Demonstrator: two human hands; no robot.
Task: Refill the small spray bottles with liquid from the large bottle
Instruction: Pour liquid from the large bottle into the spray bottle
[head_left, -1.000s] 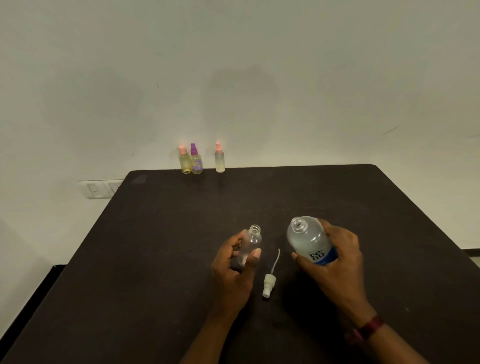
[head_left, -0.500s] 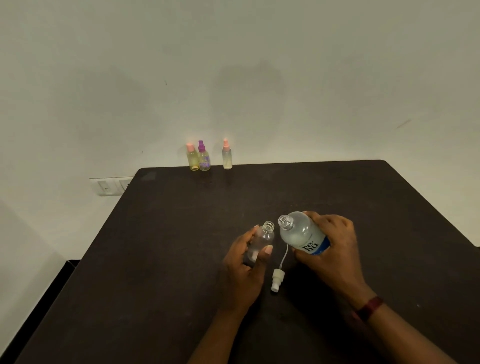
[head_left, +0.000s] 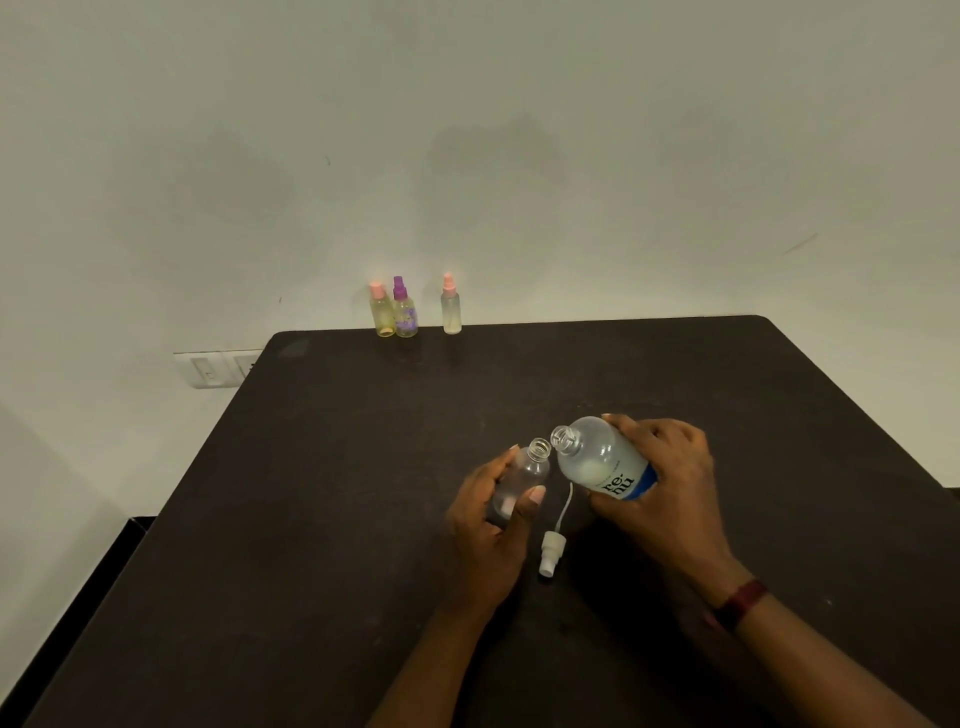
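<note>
Gripped in the right hand (head_left: 667, 486), the large clear blue-labelled bottle (head_left: 602, 460) tilts, its open mouth just beside the small clear uncapped spray bottle (head_left: 522, 480) clasped by the left hand (head_left: 485, 540) over the black table (head_left: 311, 493).

Over the last second the right hand (head_left: 662, 480) has tipped the large clear plastic bottle with the blue label (head_left: 602, 460) further over, bringing its open mouth just beside the open neck of the small clear plastic spray bottle (head_left: 522, 480).

Uncapped large bottle (head_left: 600, 460) tilts over the seemingly empty small bottle (head_left: 522, 480).
</note>
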